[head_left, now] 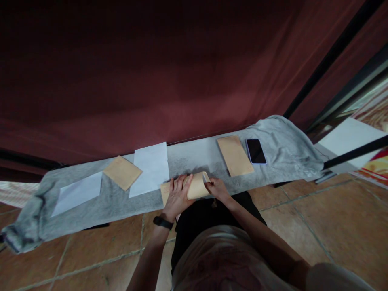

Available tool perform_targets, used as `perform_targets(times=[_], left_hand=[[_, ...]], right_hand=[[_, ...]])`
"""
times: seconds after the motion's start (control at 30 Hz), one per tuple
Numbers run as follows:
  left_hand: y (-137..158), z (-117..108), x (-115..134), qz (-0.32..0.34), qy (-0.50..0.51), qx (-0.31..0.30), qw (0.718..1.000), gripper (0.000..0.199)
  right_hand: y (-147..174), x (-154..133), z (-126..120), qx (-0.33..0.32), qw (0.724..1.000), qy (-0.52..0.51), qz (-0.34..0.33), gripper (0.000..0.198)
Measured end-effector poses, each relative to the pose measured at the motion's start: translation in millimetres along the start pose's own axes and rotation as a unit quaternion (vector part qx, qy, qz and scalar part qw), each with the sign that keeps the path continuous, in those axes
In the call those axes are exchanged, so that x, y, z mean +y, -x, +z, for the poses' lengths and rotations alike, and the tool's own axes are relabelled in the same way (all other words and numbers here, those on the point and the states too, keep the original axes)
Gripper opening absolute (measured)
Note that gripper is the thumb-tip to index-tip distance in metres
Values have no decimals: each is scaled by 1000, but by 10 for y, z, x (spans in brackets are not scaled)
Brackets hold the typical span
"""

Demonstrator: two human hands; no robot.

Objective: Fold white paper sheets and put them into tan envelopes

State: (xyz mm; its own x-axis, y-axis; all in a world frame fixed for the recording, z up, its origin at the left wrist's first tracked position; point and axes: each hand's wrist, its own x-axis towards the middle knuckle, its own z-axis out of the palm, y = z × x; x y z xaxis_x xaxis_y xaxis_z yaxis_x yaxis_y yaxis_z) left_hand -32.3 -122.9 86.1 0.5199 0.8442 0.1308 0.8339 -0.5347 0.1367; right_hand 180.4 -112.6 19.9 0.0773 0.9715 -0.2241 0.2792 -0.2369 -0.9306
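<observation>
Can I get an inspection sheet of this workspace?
Surface: grey cloth over a long, narrow top; wrinkled at both ends.
Job's things: curled tan envelope near centre; flat tan envelope at right, possibly several; another tan envelope at left, overlapping a white sheet; second white sheet farther left.
Clutter: phone beside the flat tan envelope.
Hands: left hand spread over the curled tan envelope; right hand gripping its right end.
Cables: nothing seen.
Surroundings: dark red fabric behind, dark poles at right, tiled floor below.

Dark-screened phone (256, 152) on grey cloth (283, 141), dark red curtain (188, 89) behind, brown tiled floor (106, 246) below
</observation>
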Motion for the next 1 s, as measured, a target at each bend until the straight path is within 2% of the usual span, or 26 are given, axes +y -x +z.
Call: perform_targets(times=[0.17,0.23,0.3,0.33,0.37,0.4,0.43,0.5,0.53,0.57,0.6,0.67,0.77,0.87,0.93,1.0], left_hand=[[-4,-1,-52,-16,32,19,999,98],[0,22,-50,-57,73,66,993,92],[-3,84,-13,-136,161,136,968,87],[-12,131,21,-188,228,168,941,85],[-28,185,64,-241,308,189,901,84],[-52,243,115,-291,398,195,848,82],[-84,301,171,-335,492,182,783,80],[-171,406,286,-373,651,120,650,74],[-221,449,338,-381,698,98,598,70],[-272,483,381,-384,725,89,564,66],[-321,511,415,-386,737,91,547,62],[-401,546,442,-386,734,108,549,57],[-454,564,381,-382,716,111,573,57],[-435,556,227,-383,673,97,626,56],[-404,544,102,-386,640,92,657,58],[-372,530,-22,-382,618,75,684,62]], right_hand=[[-47,18,42,22,994,-108,18,16],[-74,7,54,36,986,-163,28,20],[-87,-14,66,46,975,-214,40,24],[-85,-26,74,48,969,-236,45,26],[-77,-39,84,49,964,-256,49,26],[-64,-52,97,48,960,-272,52,27],[-47,-64,112,47,956,-285,53,27],[-12,-87,144,43,950,-304,56,27],[4,-98,158,41,948,-309,56,27],[18,-108,168,39,947,-312,56,27],[29,-117,172,38,947,-315,57,28],[42,-126,161,33,944,-321,66,31],[47,-97,102,12,944,-318,92,35],[41,-3,26,-4,954,-284,93,37],[30,69,-24,12,970,-234,68,37],[14,115,-78,57,989,-135,0,35]])
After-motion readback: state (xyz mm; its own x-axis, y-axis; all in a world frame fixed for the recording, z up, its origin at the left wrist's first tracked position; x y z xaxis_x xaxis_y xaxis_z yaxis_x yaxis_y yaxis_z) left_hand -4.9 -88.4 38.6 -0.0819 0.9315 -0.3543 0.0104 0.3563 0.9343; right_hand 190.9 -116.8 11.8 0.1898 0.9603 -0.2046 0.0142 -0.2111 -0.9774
